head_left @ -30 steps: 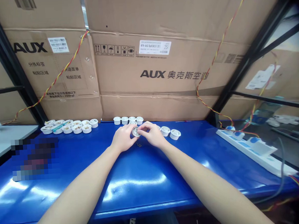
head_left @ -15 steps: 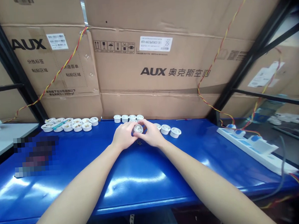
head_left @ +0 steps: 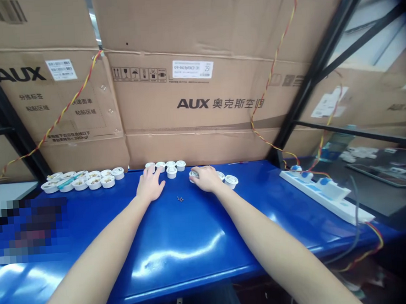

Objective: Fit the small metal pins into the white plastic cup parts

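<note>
Pile of tiny dark metal pcs (head_left: 180, 199) on glossy blue desk (head_left: 194, 230). R hand (head_left: 207, 179) pinches sm. round white plastic cup (head_left: 191, 176), behind-right of pile; L hand (head_left: 150, 186) spread, behind-left of it, nr similar cups (head_left: 171, 173).

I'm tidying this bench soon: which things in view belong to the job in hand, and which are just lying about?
Likely part of the job:
white cup at the right hand
back-row cups by the left hand
small screw-like pieces
left cluster of cups

Probably just there:
white power strip
red-and-yellow twisted wire
AUX cartons
</note>
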The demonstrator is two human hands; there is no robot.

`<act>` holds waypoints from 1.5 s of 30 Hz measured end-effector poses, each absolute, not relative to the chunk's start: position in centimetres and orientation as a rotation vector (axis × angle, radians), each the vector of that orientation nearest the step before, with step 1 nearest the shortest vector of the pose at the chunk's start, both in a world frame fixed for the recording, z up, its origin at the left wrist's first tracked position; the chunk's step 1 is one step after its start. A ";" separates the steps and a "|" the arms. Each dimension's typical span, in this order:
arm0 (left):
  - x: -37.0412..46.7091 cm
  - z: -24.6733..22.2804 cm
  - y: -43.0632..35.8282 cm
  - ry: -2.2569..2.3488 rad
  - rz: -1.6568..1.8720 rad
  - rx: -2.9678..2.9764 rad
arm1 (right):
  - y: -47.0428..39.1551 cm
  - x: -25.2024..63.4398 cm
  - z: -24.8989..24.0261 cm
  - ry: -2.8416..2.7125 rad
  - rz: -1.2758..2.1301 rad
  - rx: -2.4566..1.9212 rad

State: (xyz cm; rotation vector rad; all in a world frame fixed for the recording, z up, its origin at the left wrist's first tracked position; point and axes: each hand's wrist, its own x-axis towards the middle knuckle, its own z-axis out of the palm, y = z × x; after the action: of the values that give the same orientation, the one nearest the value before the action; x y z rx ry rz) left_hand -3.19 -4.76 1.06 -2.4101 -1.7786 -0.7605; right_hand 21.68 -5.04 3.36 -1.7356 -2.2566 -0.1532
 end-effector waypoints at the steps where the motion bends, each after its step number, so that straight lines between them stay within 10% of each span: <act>1: -3.1 1.1 -4.6 -1.637 -0.727 -2.479 | -5.3 21.7 3.5 -2.233 -0.157 -1.730; 10: -3.4 0.8 -4.2 -1.514 -0.917 -2.655 | -8.5 19.8 6.0 -2.556 0.143 -1.072; 45: -3.9 1.5 -7.1 -1.791 -0.889 -2.741 | -8.0 17.9 3.2 -2.504 0.456 -1.056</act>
State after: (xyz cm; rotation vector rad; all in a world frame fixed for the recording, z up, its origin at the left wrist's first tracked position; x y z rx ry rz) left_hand -3.89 -7.07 1.48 -2.7406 -1.7908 -0.8888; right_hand 17.90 -7.95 3.22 -1.0561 -2.5045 0.4558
